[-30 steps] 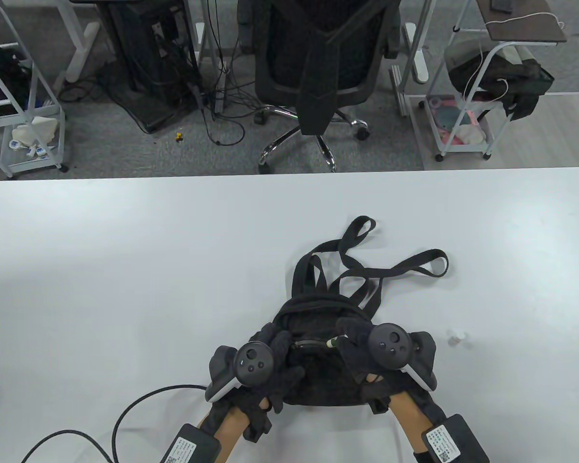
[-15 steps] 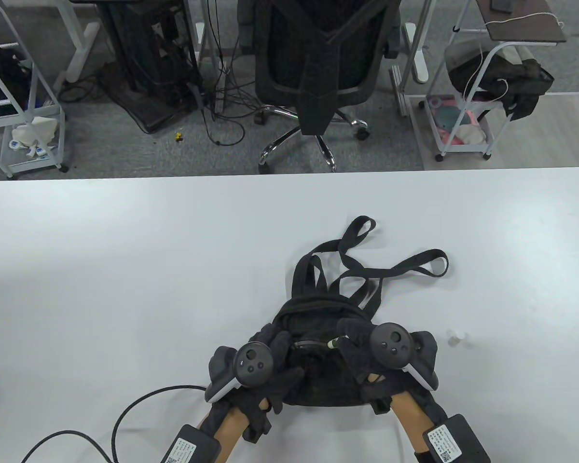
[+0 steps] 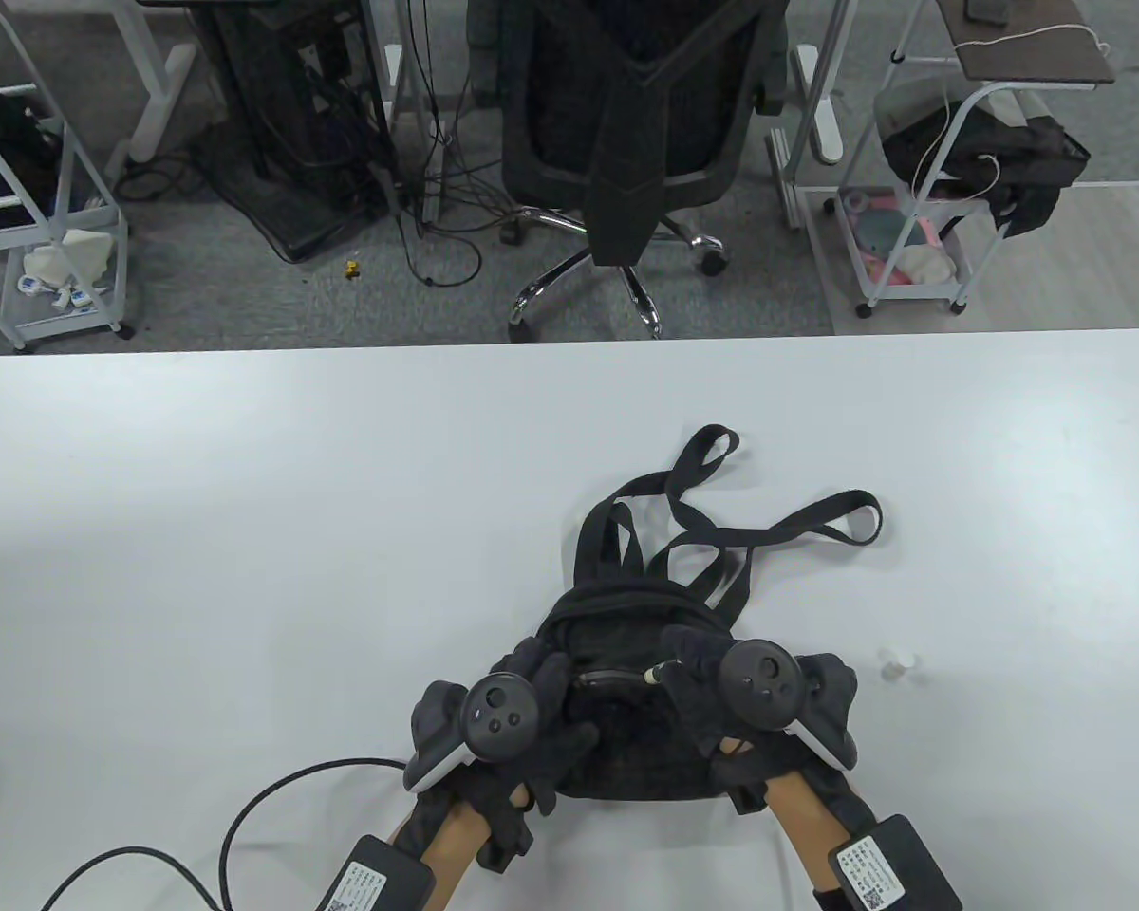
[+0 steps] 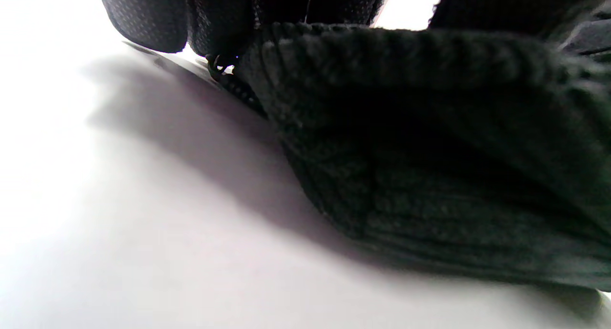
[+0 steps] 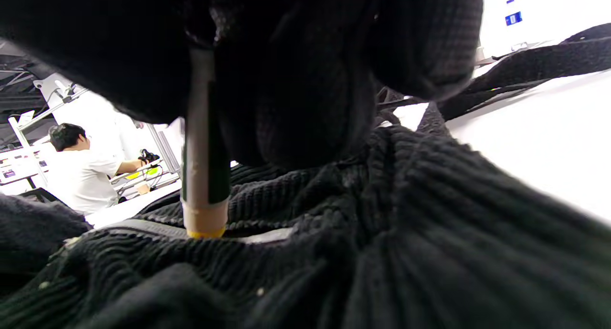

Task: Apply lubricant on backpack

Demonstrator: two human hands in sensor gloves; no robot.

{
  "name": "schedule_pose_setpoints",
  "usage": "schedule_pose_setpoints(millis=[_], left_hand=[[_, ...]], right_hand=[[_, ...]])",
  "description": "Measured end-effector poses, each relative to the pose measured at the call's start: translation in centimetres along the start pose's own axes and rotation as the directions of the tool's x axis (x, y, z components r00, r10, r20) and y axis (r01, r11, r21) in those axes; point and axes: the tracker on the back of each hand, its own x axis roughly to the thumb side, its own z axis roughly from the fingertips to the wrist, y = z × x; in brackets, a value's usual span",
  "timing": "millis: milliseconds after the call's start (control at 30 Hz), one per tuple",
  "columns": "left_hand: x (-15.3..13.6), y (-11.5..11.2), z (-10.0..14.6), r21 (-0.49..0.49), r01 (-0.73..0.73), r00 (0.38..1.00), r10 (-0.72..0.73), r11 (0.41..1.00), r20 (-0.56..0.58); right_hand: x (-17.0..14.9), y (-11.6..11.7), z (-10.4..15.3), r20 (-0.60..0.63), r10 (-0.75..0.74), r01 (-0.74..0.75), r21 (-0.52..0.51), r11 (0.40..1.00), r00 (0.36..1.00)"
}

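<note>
A small black corduroy backpack lies near the table's front edge, its straps spread away from me. My left hand rests on the backpack's left side and holds the fabric down; the backpack fills the left wrist view. My right hand grips a slim lubricant stick, which in the right wrist view shows a green and white barrel. Its yellowish tip touches the grey zipper line on the backpack.
A small clear cap lies on the white table just right of my right hand. A black cable loops at the front left. An office chair stands beyond the far edge.
My right hand has shifted slightly left along the zipper with the stick. The left hand and the backpack have stayed put.
</note>
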Motion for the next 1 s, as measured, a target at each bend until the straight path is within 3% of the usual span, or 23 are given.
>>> schedule_pose_setpoints(millis=[233, 500, 733, 1000], left_hand=[[0.0, 0.0, -0.1, -0.009, -0.002, 1.000, 0.002, 1.000, -0.002], [0.0, -0.1, -0.1, -0.015, -0.002, 1.000, 0.002, 1.000, -0.002], [0.1, -0.1, -0.1, -0.016, 0.002, 1.000, -0.002, 1.000, -0.001], [0.1, -0.1, -0.1, -0.021, 0.003, 1.000, -0.003, 1.000, 0.000]], right_hand=[[-1.2, -0.7, 0.5, -0.014, 0.065, -0.065, 0.000, 0.998, 0.998], [-0.3, -0.1, 0.0, -0.001, -0.036, 0.036, 0.016, 0.999, 0.999], [-1.1, -0.9, 0.5, 0.001, 0.076, -0.076, 0.004, 0.997, 0.997], [0.0, -0.3, 0.2, 0.019, 0.004, -0.004, 0.017, 1.000, 1.000]])
